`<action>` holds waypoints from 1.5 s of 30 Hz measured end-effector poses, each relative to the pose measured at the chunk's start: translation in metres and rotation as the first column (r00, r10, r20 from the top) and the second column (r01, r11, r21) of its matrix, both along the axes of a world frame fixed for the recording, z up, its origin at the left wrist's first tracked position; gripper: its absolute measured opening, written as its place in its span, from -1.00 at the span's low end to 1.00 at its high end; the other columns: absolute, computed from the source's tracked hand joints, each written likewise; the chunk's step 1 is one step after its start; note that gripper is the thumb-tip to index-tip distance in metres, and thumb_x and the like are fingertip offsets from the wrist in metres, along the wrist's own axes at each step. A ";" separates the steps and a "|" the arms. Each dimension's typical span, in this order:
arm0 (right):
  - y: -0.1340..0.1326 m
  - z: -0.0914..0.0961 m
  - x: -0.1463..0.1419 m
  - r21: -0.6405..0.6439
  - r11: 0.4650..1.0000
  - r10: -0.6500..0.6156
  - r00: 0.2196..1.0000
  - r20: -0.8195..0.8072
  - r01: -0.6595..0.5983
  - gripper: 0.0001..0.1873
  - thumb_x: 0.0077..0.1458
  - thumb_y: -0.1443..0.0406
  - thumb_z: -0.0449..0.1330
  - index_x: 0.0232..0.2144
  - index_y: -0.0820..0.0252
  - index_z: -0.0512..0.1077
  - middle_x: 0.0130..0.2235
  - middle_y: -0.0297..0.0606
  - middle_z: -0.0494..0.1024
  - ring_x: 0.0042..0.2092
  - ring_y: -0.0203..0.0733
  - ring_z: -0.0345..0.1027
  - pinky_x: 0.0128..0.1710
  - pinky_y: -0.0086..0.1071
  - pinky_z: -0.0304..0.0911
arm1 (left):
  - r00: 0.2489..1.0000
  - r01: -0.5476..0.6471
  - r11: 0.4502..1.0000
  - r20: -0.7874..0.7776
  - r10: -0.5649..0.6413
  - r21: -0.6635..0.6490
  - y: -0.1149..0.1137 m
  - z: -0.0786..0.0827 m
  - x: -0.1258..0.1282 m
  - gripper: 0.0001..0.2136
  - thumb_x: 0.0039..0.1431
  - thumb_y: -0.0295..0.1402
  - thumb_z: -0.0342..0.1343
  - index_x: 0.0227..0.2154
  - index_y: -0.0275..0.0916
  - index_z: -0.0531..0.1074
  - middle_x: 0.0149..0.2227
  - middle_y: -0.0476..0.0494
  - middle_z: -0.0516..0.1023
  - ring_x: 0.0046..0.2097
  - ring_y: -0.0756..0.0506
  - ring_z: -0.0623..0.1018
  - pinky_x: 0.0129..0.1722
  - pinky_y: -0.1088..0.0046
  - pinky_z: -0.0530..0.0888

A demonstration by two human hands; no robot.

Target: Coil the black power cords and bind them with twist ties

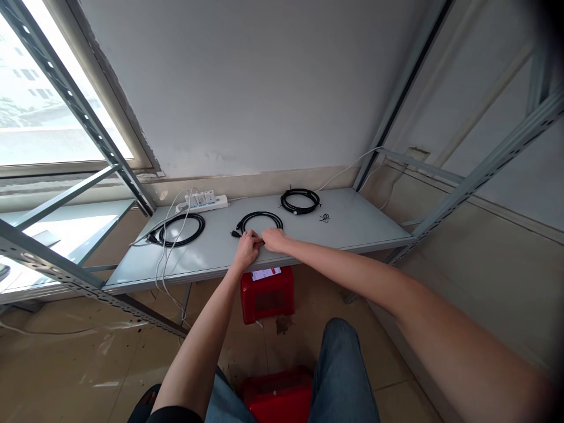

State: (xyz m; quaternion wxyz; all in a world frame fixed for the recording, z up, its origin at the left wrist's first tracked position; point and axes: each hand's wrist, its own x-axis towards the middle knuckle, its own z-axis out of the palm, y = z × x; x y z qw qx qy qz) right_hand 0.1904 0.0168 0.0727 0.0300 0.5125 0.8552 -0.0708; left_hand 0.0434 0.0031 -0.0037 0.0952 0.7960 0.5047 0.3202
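Three coiled black cables lie on a grey metal shelf (352,226). My left hand (247,247) and my right hand (274,238) meet at the near edge of the middle cable coil (259,221). Both hands have their fingers curled and pinched on the near part of that coil. The left cable coil (178,230) lies to the left of my hands. The far cable coil (300,200) sits behind and to the right. A small black twist tie (325,218) rests on the shelf just right of the far coil.
A white power strip (201,203) with plugs and white leads sits at the shelf's back left. Slanted metal rack struts (66,94) cross left and right. A red plastic stool (267,294) stands under the shelf, another by my knees. A window is at left.
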 end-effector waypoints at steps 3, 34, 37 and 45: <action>0.007 0.010 0.007 -0.260 0.946 -0.214 0.975 -0.054 0.193 -0.81 0.24 0.29 0.27 -0.31 0.38 0.54 -0.45 0.00 0.61 -0.37 -0.03 0.58 -0.36 -0.33 0.40 | 1.000 -0.005 1.000 0.002 0.006 -0.011 0.000 0.000 0.000 -0.73 0.29 -0.47 0.08 -0.19 -0.14 0.70 -0.19 -0.22 0.46 -0.12 -0.21 0.40 -0.02 0.18 0.42; -0.029 -0.032 0.033 0.215 0.975 0.141 0.916 -0.375 -0.062 -0.78 0.39 0.43 -0.04 -0.10 0.20 0.39 -0.06 -0.10 0.50 -0.02 -0.11 0.37 -0.13 -0.35 0.25 | 0.999 -0.029 1.000 -0.015 0.029 -0.004 -0.008 0.010 0.003 -0.79 0.34 -0.28 0.12 -0.22 -0.18 0.66 -0.17 -0.21 0.49 -0.07 -0.21 0.45 0.04 0.18 0.41; -0.021 -0.041 0.033 0.181 0.983 0.123 0.791 -0.600 -0.015 -0.82 0.41 0.33 -0.02 -0.24 0.17 0.36 -0.13 -0.16 0.48 -0.03 -0.13 0.32 -0.03 -0.33 0.24 | 1.000 -0.026 1.000 -0.009 0.026 -0.006 -0.008 0.009 0.003 -0.76 0.36 -0.30 0.09 -0.22 -0.20 0.67 -0.17 -0.22 0.50 -0.08 -0.20 0.46 0.04 0.18 0.43; -0.005 -0.050 0.033 -0.042 0.999 -0.039 0.605 -0.795 0.009 -0.78 0.28 0.41 -0.07 -0.18 0.17 0.36 -0.16 -0.22 0.50 -0.11 -0.20 0.37 -0.01 -0.37 0.25 | 0.982 0.024 0.998 0.188 -0.014 -0.052 -0.012 0.013 0.005 -0.74 0.26 -0.48 0.08 -0.15 -0.19 0.67 -0.09 -0.19 0.62 -0.03 -0.18 0.57 0.08 0.25 0.48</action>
